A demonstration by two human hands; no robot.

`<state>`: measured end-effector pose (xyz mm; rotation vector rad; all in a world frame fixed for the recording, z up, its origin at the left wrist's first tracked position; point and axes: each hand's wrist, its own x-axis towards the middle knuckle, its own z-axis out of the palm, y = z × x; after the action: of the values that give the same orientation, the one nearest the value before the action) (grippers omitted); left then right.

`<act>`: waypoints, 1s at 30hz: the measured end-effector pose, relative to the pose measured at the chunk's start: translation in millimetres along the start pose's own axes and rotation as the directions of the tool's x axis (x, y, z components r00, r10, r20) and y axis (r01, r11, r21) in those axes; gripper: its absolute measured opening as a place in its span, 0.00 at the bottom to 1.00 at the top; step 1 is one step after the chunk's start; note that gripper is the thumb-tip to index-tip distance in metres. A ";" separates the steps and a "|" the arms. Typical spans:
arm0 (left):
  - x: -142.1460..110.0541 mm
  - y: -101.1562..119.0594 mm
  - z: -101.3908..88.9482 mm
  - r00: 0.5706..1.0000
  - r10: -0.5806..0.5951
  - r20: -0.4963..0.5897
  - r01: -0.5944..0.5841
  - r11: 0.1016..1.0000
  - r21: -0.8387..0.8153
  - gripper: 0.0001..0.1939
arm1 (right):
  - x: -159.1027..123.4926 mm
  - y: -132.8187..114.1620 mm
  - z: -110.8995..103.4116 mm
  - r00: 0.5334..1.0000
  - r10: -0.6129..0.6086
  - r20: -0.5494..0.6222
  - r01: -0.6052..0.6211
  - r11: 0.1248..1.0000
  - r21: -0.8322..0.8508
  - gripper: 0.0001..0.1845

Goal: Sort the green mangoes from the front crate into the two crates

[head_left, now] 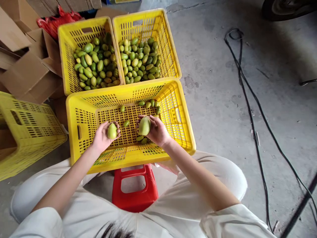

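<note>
My left hand (102, 138), palm up with fingers curled, holds a smooth green oval fruit (112, 131). In my right hand (159, 132) rests a larger, paler green oval fruit (144, 126), cradled by the fingers. Both hands are over the near yellow plastic crate (184, 124), a little apart from each other. Several smaller green fruits lie scattered on its slotted floor, among them one green fruit (126, 123) between my hands. Part of the crate floor is hidden behind my hands.
Two yellow crates (170, 53) of green and yellowish fruits stand behind the near one. Another yellow crate (32, 132) sits at left, near cardboard boxes (27, 72) and a red bag (58, 23). A red plastic stool (135, 201) is before me. Black cable (255, 132) crosses the right floor.
</note>
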<state>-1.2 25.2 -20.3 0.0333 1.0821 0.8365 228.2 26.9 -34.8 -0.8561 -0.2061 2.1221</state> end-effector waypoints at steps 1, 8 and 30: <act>-0.1 -0.6 0.3 1.000 -0.012 -0.009 0.012 1.000 -0.016 0.08 | 0.3 -1.1 -0.5 1.000 0.013 0.015 -0.013 0.999 0.029 0.14; -2.8 -5.5 -2.8 0.991 0.051 0.124 -0.062 0.994 0.085 0.05 | 0.2 0.2 -2.4 1.000 -0.019 -0.006 0.020 0.997 0.071 0.12; -6.1 -2.4 0.4 0.987 0.061 0.151 -0.054 0.997 -0.052 0.06 | -5.4 -10.4 3.5 0.994 -0.008 0.112 -0.009 0.989 0.150 0.13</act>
<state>-0.8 19.9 -16.5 0.0872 0.9210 0.8967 234.9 30.1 -25.2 -0.6497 -0.1017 2.1571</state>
